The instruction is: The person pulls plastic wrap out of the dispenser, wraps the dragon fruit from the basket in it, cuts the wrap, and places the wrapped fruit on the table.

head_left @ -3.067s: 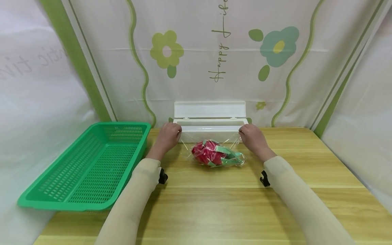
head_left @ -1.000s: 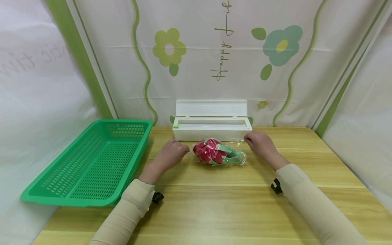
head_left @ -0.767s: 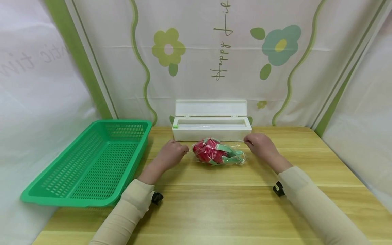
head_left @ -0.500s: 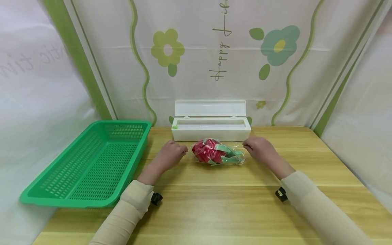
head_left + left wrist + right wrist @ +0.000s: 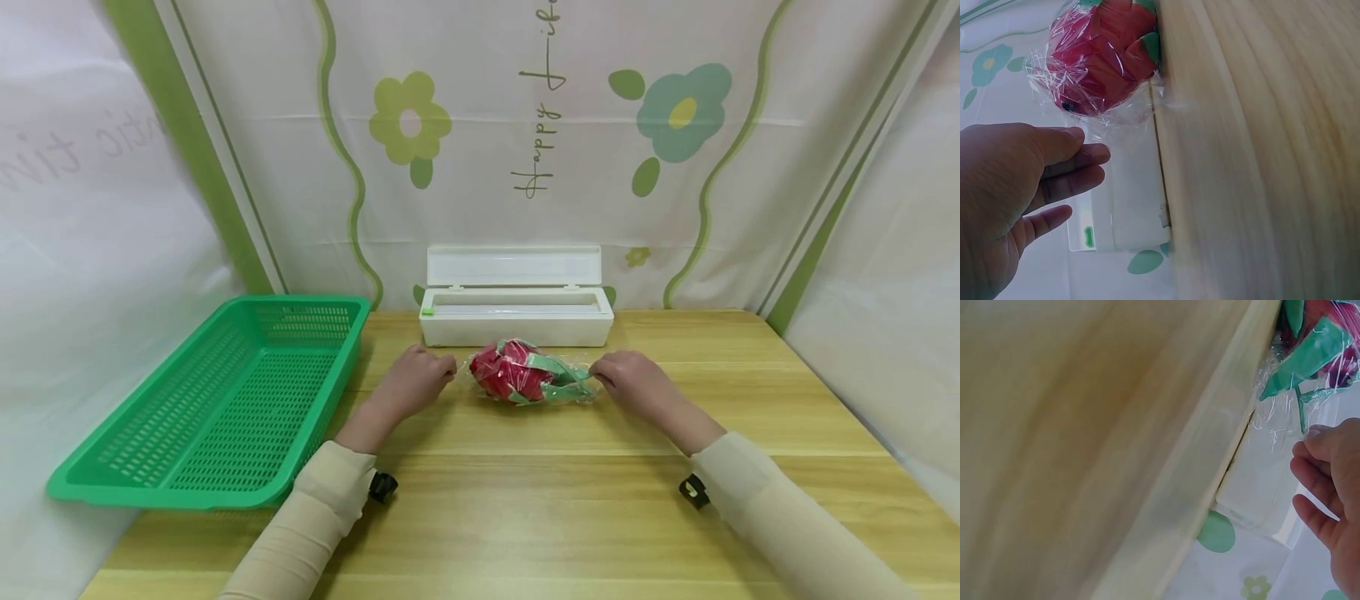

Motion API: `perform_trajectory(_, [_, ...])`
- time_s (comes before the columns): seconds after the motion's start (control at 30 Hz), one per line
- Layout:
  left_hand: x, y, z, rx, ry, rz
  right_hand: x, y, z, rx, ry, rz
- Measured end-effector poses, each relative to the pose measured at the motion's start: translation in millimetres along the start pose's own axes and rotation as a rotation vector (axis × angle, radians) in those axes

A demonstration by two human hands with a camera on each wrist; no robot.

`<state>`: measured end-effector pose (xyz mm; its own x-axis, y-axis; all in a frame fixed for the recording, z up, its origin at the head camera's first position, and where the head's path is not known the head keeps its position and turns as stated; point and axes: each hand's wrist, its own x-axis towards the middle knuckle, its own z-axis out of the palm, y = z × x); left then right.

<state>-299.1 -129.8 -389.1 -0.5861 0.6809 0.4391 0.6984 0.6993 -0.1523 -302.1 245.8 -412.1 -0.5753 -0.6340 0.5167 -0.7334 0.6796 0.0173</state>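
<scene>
A red dragon fruit (image 5: 513, 371) with green leaf tips lies on its side on the table, wrapped in clear cling film (image 5: 1107, 119). It looks like a model fruit. At its left end, my left hand (image 5: 416, 383) pinches the loose edge of the film between thumb and forefinger; the other fingers are apart. My right hand (image 5: 641, 387) pinches the film at the leafy right end, by a thin green leaf tip (image 5: 1302, 412). Just behind the fruit stands a white cling film box (image 5: 517, 332), its lid (image 5: 514, 267) raised and a green slider (image 5: 427, 312) at its left end.
A green perforated basket (image 5: 206, 504) stands on the left of the wooden table (image 5: 510, 517). Behind the box hangs a white curtain (image 5: 480, 200) with printed flowers, and similar cloth closes both sides.
Three seconds ago both hands held film stretched at the box's ends. They have since come down beside the fruit, the film no longer spanning from the box. Lately the right hand has moved slightly left and nearer.
</scene>
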Motion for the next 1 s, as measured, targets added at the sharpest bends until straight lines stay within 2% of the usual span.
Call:
perform_trajectory(0.17, [-0.6,-1.1,-1.2,-0.011,-0.008,-0.004,0.3,-3.1,-1.9,-0.004,-0.045,0.020])
perform_trajectory(0.37, [-1.5,-2.6,-7.7,-0.034,0.016,0.006,0.2,-3.9,-7.3,-0.003,-0.041,-0.015])
perform_trajectory(0.63, [8.0,-0.3,-14.5,-0.093,0.028,-0.085,1.8,-4.4,-18.9,0.001,-0.034,-0.014])
perform_trajectory(0.83, [21.0,3.5,-12.5,-0.217,0.097,-0.067,9.8,-6.1,-20.3,0.032,-0.023,-0.025])
perform_trajectory(0.9, [23.9,4.0,-10.7,-0.274,0.081,-0.069,13.4,-8.2,-19.9,0.051,-0.063,-0.001])
perform_trajectory(1.0, [25.9,4.1,-6.9,-0.398,-0.010,-0.121,18.3,-10.7,-17.5,0.086,-0.155,0.049])
